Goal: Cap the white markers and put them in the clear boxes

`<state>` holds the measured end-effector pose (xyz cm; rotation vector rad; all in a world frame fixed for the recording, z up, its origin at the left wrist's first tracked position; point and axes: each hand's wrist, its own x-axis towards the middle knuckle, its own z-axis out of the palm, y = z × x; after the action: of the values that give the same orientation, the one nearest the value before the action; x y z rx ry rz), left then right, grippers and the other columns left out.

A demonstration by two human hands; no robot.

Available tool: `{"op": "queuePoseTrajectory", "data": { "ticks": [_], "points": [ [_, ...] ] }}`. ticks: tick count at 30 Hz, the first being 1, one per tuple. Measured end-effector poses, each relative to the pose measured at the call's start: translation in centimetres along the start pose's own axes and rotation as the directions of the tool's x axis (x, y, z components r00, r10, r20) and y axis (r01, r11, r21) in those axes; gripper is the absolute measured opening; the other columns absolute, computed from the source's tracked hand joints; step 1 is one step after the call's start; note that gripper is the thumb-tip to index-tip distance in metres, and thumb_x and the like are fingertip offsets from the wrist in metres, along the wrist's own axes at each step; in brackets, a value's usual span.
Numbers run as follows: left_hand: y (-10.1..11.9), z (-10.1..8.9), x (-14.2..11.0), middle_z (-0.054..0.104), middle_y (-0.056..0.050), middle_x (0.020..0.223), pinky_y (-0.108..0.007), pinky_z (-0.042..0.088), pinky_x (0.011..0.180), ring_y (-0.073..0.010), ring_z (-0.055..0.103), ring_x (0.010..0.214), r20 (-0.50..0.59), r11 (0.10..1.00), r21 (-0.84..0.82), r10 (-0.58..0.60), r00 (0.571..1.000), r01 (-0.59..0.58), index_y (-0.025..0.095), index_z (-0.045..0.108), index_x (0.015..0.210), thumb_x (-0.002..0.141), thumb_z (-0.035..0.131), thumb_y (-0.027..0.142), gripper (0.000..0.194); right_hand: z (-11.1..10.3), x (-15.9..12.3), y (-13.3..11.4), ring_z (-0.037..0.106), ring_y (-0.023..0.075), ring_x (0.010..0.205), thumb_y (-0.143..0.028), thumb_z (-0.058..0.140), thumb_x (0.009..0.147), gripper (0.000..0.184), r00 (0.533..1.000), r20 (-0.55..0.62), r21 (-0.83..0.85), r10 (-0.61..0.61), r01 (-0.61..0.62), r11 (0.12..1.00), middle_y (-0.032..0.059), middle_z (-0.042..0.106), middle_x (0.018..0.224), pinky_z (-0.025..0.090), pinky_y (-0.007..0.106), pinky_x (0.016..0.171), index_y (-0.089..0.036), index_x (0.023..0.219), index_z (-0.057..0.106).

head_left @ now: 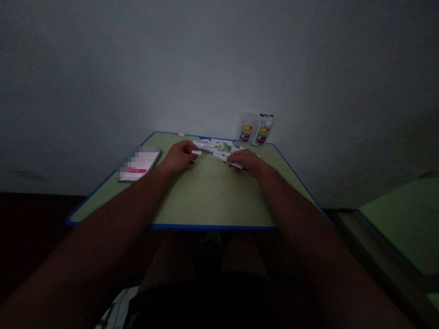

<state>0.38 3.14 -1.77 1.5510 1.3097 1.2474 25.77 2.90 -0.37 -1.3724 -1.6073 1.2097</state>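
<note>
Over the table, my left hand (180, 156) is closed on a white marker cap (196, 152). A white marker (219, 156) lies in the closed fingers of my right hand (245, 161), its grey uncapped end pointing left toward the cap. Cap and marker are a small distance apart. Just behind both hands, a loose pile of white markers (213, 143) covers the back of the table. My fingers hide part of the cap and the marker's rear end.
The pale table (212, 201) has a blue edge and stands against a grey wall. At the back right are two clear marker cases (246, 133), one with several markers inside. On the left lies a tablet or phone (139, 165). A single white cap-like piece (180, 134) is at the back left.
</note>
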Motion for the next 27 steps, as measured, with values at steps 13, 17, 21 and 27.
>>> {"op": "queuePoseTrajectory", "data": {
  "ticks": [13, 17, 21, 27],
  "points": [
    [0.7, 0.1, -0.6, 0.056, 0.003, 0.069, -0.027, 0.051, 0.06, -0.0114, 0.056, 0.06, 0.111, 0.999, -0.035, 0.012, 0.994, -0.008, 0.019, 0.063, 0.08, 0.067, 0.07, 0.002, 0.023, 0.1, -0.2, -0.1, 0.047, 0.0086, 0.048, -0.019, 0.07, 0.073, 0.01, 0.997, 0.078, -0.03, -0.011, 0.013, 0.999, 0.0022, 0.063, 0.058, 0.035, 0.022, 0.043, -0.012, 0.068, 0.073],
    [0.5, 0.1, -0.6, 0.057, 0.003, 0.069, -0.026, 0.049, 0.059, -0.0112, 0.055, 0.06, 0.146, 0.998, -0.043, 0.042, 0.988, -0.037, 0.02, 0.063, 0.08, 0.066, 0.072, 0.004, 0.023, 0.1, -0.3, -0.1, 0.047, 0.0087, 0.047, -0.019, 0.071, 0.073, 0.01, 0.996, 0.088, -0.038, -0.013, 0.017, 0.999, 0.0032, 0.064, 0.058, 0.034, 0.023, 0.042, -0.011, 0.066, 0.072],
    [0.6, 0.2, -0.7, 0.058, 0.004, 0.068, -0.026, 0.048, 0.058, -0.0109, 0.055, 0.059, 0.169, 0.998, -0.042, 0.054, 0.984, -0.048, 0.019, 0.064, 0.08, 0.064, 0.072, 0.004, 0.023, -0.1, 0.1, 0.3, 0.048, 0.0082, 0.047, -0.021, 0.072, 0.074, 0.011, 0.993, 0.114, -0.064, -0.022, 0.03, 0.998, 0.0036, 0.066, 0.06, 0.035, 0.021, 0.042, -0.012, 0.067, 0.073],
    [1.2, 0.5, -1.1, 0.058, 0.004, 0.065, -0.025, 0.044, 0.055, -0.011, 0.054, 0.057, 0.175, 0.999, -0.017, 0.047, 0.983, -0.045, 0.019, 0.064, 0.079, 0.063, 0.072, 0.005, 0.023, -0.2, 0.5, 0.8, 0.048, 0.0084, 0.047, -0.023, 0.072, 0.075, 0.013, 0.991, 0.131, -0.07, -0.04, 0.05, 0.996, 0.0041, 0.067, 0.061, 0.035, 0.021, 0.042, -0.014, 0.067, 0.074]
  ]
}}
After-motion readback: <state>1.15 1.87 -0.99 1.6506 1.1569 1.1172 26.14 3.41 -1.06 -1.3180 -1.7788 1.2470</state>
